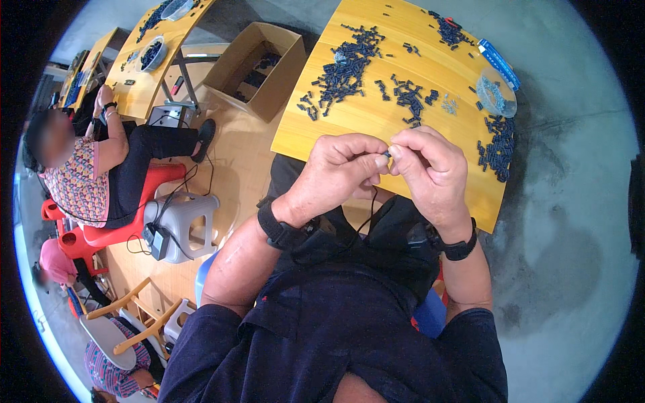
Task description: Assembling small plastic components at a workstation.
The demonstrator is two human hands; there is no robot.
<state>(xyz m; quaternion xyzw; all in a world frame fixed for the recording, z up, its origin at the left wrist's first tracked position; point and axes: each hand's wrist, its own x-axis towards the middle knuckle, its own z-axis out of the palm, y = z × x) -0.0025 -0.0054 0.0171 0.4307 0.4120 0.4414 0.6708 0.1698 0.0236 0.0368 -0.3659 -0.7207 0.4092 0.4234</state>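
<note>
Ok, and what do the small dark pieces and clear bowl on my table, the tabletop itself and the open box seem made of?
Small dark pieces: probably matte plastic, by their even colour and repeated shape; coated metal is possible.
Clear bowl: likely glossy plastic; silvery parts show through.
Tabletop: probably smooth wood or laminate, by its yellow sheen.
Open box: likely cardboard, matte brown, thin-walled.

Grey floor [564, 201] lies past the right edge of the yellow counter [302, 134]; beyond its left edge, brown flooring [248, 151] carries a cardboard box [279, 87], grey stool [195, 205], red chair [158, 180] and second table [134, 91].
</note>
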